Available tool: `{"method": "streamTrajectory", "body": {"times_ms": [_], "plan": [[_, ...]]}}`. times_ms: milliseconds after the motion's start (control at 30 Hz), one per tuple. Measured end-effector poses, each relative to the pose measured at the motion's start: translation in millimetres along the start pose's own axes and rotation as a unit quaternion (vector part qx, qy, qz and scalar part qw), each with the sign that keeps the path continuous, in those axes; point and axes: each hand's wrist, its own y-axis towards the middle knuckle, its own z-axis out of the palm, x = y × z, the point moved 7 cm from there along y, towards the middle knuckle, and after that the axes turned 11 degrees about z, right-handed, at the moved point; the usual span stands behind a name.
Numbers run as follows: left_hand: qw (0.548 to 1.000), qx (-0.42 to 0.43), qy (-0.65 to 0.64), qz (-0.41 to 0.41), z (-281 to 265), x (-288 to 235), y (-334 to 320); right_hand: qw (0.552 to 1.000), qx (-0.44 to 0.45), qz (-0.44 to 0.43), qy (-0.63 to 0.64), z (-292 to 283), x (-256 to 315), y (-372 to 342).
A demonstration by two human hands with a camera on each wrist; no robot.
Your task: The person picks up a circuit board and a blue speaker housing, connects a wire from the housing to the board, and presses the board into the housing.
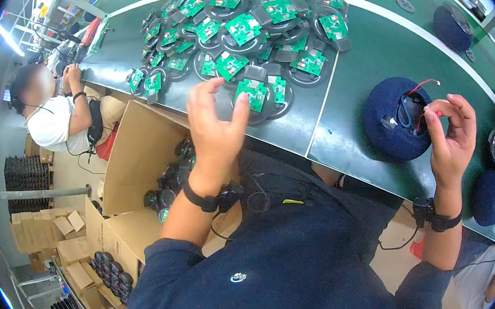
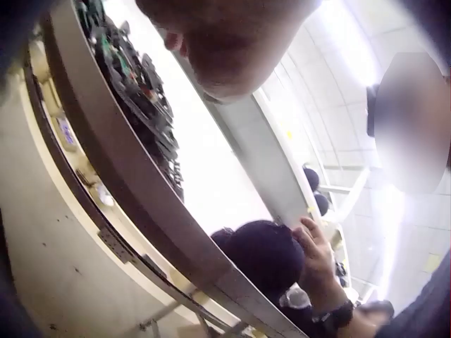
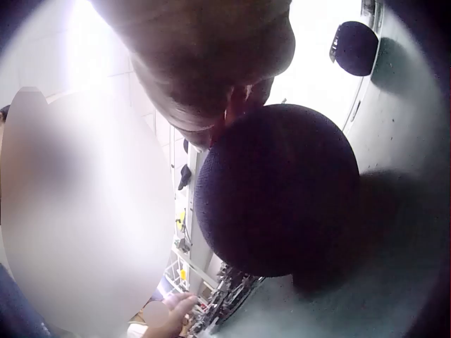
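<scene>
A round dark blue fabric-covered shell (image 1: 394,125) rests on the green bench, its opening showing blue and red wires. My right hand (image 1: 454,138) is at its right edge, thumb and forefinger pinching a red wire. The same shell (image 3: 278,190) fills the middle of the right wrist view, below the right hand (image 3: 204,56). My left hand (image 1: 217,126) is raised with spread, bent fingers at the near edge of a heap of black round parts with green circuit boards (image 1: 249,95); it holds nothing that I can see.
More dark blue shells (image 1: 487,197) stand along the right side, another (image 1: 452,26) at the back right. An open cardboard box (image 1: 137,160) with black parts is below the bench on the left. Another person (image 1: 56,114) sits at the far left.
</scene>
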Motion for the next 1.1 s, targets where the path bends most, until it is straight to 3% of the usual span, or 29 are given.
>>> {"method": "streamTrajectory", "body": {"times_ms": [33, 167, 233, 300, 333, 367, 400, 467, 533, 600, 633, 667, 700, 800, 900, 967, 1000, 1033, 1100], "plan": [[0.999, 0.020, 0.021, -0.044, 0.3, 12.4, -5.3, 0.998, 0.014, 0.031, 0.049, 1.0, -4.6, 0.2], [0.992, 0.090, 0.055, -0.068, 15.3, 16.0, -18.7, 0.997, 0.054, 0.021, 0.053, 6.2, -6.6, 4.9], [0.993, 0.086, 0.063, -0.047, 19.5, 5.7, -18.5, 0.991, 0.096, -0.085, -0.033, 11.6, 8.9, 6.5], [0.993, 0.095, 0.039, -0.064, 21.1, 1.8, -20.1, 0.990, 0.098, -0.092, -0.045, 12.9, 11.7, 6.4], [0.975, 0.062, -0.136, -0.163, 24.2, 1.9, -23.6, 0.988, 0.103, -0.099, -0.060, 14.5, 13.3, 5.6], [0.917, 0.027, -0.306, -0.254, 32.7, 2.0, -29.0, 0.986, 0.106, -0.107, -0.074, 15.6, 13.7, 4.6], [0.918, 0.026, -0.305, -0.252, 35.3, -0.7, -28.9, 0.984, 0.109, -0.114, -0.085, 17.1, 12.6, 3.0], [0.874, -0.047, -0.444, -0.193, 34.6, -11.0, -22.6, 0.988, 0.104, -0.096, -0.061, 18.5, 11.5, 3.9], [0.864, -0.037, -0.461, -0.199, 31.7, -20.9, -12.1, 0.992, 0.098, -0.078, -0.036, 25.0, 13.5, 3.2], [0.853, -0.026, -0.479, -0.204, 29.8, -31.0, -2.1, 0.990, 0.081, 0.074, 0.092, 32.3, -0.3, 5.0], [0.822, -0.026, -0.523, -0.225, 32.3, -34.8, 0.0, 0.990, 0.079, 0.072, 0.093, 33.8, 1.1, 8.1], [0.787, -0.026, -0.566, -0.245, 35.9, -37.3, 1.0, 0.995, 0.095, 0.009, 0.014, 38.5, 9.1, 11.8], [0.788, -0.026, -0.566, -0.243, 35.9, -36.4, 1.9, 0.990, 0.110, -0.053, -0.066, 44.1, 16.0, 13.9], [0.719, -0.004, -0.618, -0.318, 43.8, -30.7, -4.5, 0.983, 0.144, -0.086, -0.073, 57.5, 20.3, 20.8], [0.705, -0.023, -0.638, -0.308, 44.8, -33.9, -2.1, 0.974, 0.170, -0.127, -0.082, 68.6, 21.1, 26.0], [0.693, -0.041, -0.637, -0.336, 46.2, -26.4, -8.2, 0.979, 0.165, -0.110, -0.037, 71.2, 20.2, 28.2], [0.681, -0.054, -0.636, -0.359, 48.5, -23.2, -9.3, 0.985, 0.165, -0.039, 0.022, 72.3, 9.7, 26.5], [0.677, -0.053, -0.640, -0.360, 51.8, -26.7, -7.4, 0.986, 0.164, -0.038, 0.016, 72.3, 11.6, 24.8], [0.715, -0.061, -0.629, -0.297, 46.6, -39.2, 9.8, 0.971, 0.181, 0.069, 0.141, 75.0, 3.5, 26.7]]}}
